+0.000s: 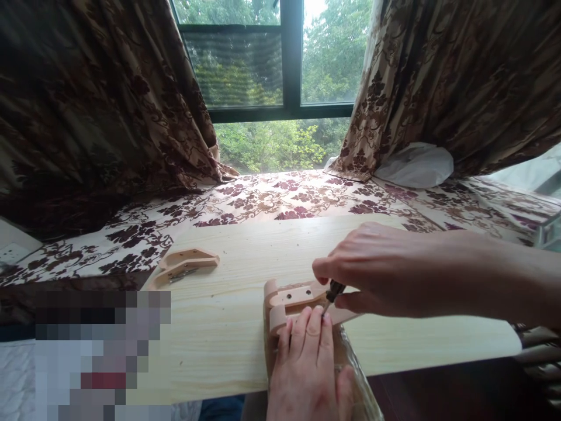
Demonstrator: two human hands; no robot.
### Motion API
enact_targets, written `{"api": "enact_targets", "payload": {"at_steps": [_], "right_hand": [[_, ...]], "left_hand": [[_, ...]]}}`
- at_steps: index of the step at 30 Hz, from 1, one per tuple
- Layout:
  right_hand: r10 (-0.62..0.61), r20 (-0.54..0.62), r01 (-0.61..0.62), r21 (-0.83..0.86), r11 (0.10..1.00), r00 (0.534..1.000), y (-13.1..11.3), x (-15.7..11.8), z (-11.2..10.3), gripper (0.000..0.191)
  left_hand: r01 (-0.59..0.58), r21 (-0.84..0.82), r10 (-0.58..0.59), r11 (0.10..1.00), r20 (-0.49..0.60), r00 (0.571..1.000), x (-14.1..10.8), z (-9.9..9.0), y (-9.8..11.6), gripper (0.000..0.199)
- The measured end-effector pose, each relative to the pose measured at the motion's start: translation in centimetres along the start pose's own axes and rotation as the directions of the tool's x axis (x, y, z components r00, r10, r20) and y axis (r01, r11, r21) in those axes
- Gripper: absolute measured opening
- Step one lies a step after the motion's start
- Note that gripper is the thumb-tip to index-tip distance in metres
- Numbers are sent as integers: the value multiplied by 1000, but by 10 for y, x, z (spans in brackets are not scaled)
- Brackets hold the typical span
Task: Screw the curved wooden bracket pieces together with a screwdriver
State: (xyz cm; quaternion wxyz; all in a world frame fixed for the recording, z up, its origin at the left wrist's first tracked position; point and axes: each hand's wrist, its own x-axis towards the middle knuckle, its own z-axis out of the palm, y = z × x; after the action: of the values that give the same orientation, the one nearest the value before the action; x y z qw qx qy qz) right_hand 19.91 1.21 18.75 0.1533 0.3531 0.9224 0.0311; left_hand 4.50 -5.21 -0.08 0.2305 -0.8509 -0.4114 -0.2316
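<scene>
Nearest to me, here's my left hand (309, 356), laid flat with its fingers stretched out, gripping nothing, fingertips pressing down on a pale wooden piece (300, 293)! Under hand and wood lies a brown block (360, 377) with a shiny, wrinkled wrapping, jutting past the table's near edge. And in from the right comes my right hand (368, 275), closed around the dark handle of a screwdriver (335, 290), held at a slant. Its thin shaft runs down to the wooden piece, right by my left fingertips; they cover the very end, so I can't tell from here whether the tip is seated.

The wooden piece sits on top of that block, its rounded ends to the left, two dark round spots showing along its far arm; holes or screw heads, I can't tell which. All of it rests over the light wood-grained tabletop (232, 327).

Out to the left, well apart from both hands, there's a second wooden piece (186, 266), angled, near the board's left edge, with slim metal bits (182, 275) lying against it. Farther off, a flowered cloth (263, 196) spreads to the window (291, 70), a whitish plastic bag (416, 165) is slumped at right, patterned curtains (144, 88) flank the glass, and green trees (272, 143) fill the view outside!
</scene>
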Motion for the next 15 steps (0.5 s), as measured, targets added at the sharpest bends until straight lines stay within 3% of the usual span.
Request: {"api": "enact_targets", "payload": {"at_steps": [5, 12, 15], "right_hand": [[-68, 70, 69, -25, 997, 995, -6, 0, -5, 18], [10, 11, -10, -21, 1000, 1000, -6, 4, -2, 19], [-1, 2, 1, 19, 1000, 1000, -3, -1, -6, 8]], "left_hand": [[4, -8, -4, 1000, 49, 999, -2, -1, 1, 55], [-4, 2, 4, 1000, 13, 1000, -2, 1, 1, 54], [-7, 2, 7, 1000, 12, 1000, -1, 1, 1, 55]]}}
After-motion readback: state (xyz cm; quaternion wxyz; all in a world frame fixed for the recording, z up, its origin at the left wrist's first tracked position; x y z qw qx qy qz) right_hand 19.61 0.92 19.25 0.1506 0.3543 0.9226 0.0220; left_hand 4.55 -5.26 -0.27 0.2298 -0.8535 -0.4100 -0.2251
